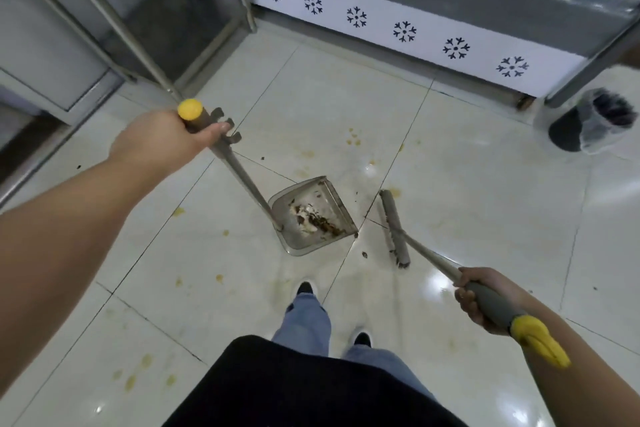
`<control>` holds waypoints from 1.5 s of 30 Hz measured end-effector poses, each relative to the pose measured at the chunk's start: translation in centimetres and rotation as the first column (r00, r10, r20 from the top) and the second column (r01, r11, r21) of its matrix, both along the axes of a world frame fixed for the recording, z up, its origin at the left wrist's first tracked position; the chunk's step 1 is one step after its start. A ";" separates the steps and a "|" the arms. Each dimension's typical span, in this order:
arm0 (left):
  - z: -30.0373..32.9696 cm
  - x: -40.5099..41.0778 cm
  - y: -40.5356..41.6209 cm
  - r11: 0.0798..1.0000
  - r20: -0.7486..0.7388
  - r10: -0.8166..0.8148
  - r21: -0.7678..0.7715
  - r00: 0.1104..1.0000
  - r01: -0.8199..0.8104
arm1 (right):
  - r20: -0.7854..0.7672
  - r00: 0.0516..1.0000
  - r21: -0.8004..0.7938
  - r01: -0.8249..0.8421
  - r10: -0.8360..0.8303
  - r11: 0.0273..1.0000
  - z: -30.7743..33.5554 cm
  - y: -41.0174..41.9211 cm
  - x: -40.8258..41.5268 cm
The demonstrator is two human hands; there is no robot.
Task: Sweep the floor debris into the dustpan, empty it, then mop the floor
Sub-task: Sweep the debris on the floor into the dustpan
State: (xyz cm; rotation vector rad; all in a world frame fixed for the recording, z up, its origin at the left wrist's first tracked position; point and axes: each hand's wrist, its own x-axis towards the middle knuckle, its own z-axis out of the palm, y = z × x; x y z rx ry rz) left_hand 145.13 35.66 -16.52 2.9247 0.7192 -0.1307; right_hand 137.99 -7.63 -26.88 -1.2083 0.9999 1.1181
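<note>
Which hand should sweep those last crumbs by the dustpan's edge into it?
Probably the right hand: it already grips the broom, whose head rests just beyond the crumbs beside the dustpan. The left hand is holding the dustpan's handle.

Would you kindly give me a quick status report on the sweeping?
Left hand grips dustpan handle; right hand grips broom. Debris in pan; bits remain by its lip. Bin far right, path open.
</note>
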 end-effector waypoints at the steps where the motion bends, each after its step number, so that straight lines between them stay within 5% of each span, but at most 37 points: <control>1: 0.1 -1.1 -0.2 0.999 0.030 0.039 -0.013 0.999 -0.039 | -0.005 1.000 -0.006 0.005 -0.005 1.000 -0.2 -0.2 0.1; 7: -1.2 -8.3 -2.3 0.947 0.144 0.293 -0.179 0.945 -0.266 | -0.039 0.986 0.080 0.166 -0.164 0.983 -1.7 -0.3 -1.3; 10: -4.2 -12.8 -3.4 0.858 0.159 0.436 -0.370 0.886 -0.356 | -0.080 0.957 0.115 0.285 -0.277 0.952 -2.4 0.5 -2.8; 15: -11.2 -20.5 -7.4 0.662 0.056 0.587 -0.607 0.807 -0.440 | -0.028 0.967 0.055 0.255 -0.254 0.965 -4.5 2.8 -5.4; 21: -16.2 -28.6 -9.8 0.557 -0.124 0.483 -0.720 0.867 -0.414 | -0.098 0.915 0.045 0.397 -0.392 0.917 -5.7 5.9 -7.0; 24: -16.8 -29.9 -8.5 0.521 -0.257 0.271 -0.771 0.928 -0.366 | -0.115 0.905 0.029 0.416 -0.410 0.909 -5.9 6.6 -7.7; 26: -16.4 -29.6 -8.6 0.353 -0.411 0.174 -0.822 0.895 -0.447 | -0.111 0.912 0.008 0.398 -0.394 0.918 -5.9 7.0 -8.0; 29: -14.6 -28.6 -8.4 -0.142 -0.613 0.249 -0.789 0.749 -0.598 | -0.121 0.930 -0.019 0.347 -0.346 0.938 -5.9 7.2 -8.4; 30: -14.2 -28.3 -8.0 -0.237 -0.638 0.220 -0.769 0.738 -0.594 | -0.127 0.932 -0.027 0.338 -0.339 0.941 -6.0 7.2 -8.7; 31: -13.9 -28.1 -7.7 -0.249 -0.633 0.174 -0.770 0.755 -0.588 | -0.133 0.936 -0.042 0.324 -0.327 0.945 -6.1 7.1 -8.9; 35: -12.4 -26.5 -8.1 -0.033 -0.546 0.129 -0.836 0.827 -0.547 | -0.185 0.964 -0.157 0.166 -0.194 0.974 -7.3 6.5 -10.1; 40: -10.4 -21.9 -8.3 -0.078 -0.470 0.422 -0.871 0.775 -0.486 | -0.173 0.975 -0.115 0.120 -0.139 0.986 -8.3 5.6 -11.6; 45: -6.2 -20.1 -5.8 0.014 -0.384 0.513 -0.891 0.768 -0.454 | -0.135 0.967 -0.126 0.201 -0.218 0.971 -9.4 5.0 -11.8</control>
